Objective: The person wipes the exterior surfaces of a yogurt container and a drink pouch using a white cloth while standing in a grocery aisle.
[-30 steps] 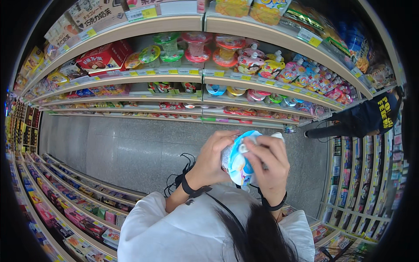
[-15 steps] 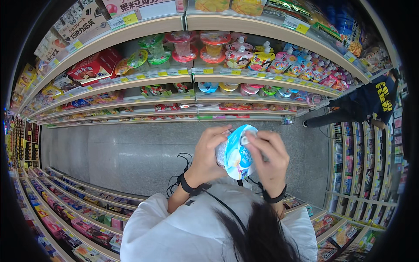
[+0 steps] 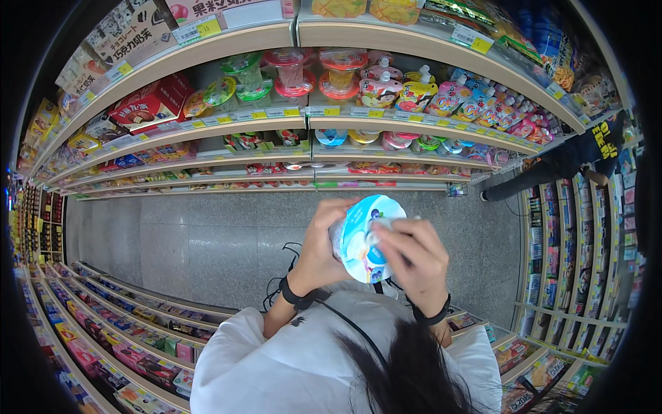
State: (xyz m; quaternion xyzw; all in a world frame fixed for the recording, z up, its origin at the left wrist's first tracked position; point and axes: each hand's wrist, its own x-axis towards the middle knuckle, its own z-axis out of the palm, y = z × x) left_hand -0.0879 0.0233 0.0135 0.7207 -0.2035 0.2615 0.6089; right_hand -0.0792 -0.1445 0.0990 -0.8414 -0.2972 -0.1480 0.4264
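Note:
In front of my chest my left hand (image 3: 321, 241) wraps round the side of a jelly cup (image 3: 358, 254) with a light-blue and white printed lid. The lid is tilted up to face me, and the cup's clear side shows a little beside my fingers. My right hand (image 3: 416, 262) lies over the lid's right part, fingers bent and pressed together. At its blurred fingertips, against the lid, is a small white thing (image 3: 373, 237) that I cannot make out. Each wrist wears a black band.
Ahead, store shelves (image 3: 227, 127) carry jelly cups, spout pouches (image 3: 452, 96) and a red box (image 3: 152, 103). More low shelves (image 3: 103, 324) run behind me on the left. A person in dark clothes (image 3: 572, 159) stands at the right. Black cables (image 3: 293, 252) hang by my left forearm.
The right fingertips have slid left and down across the lid with the small white thing. The cup has shifted slightly left, its lid turned more towards me.

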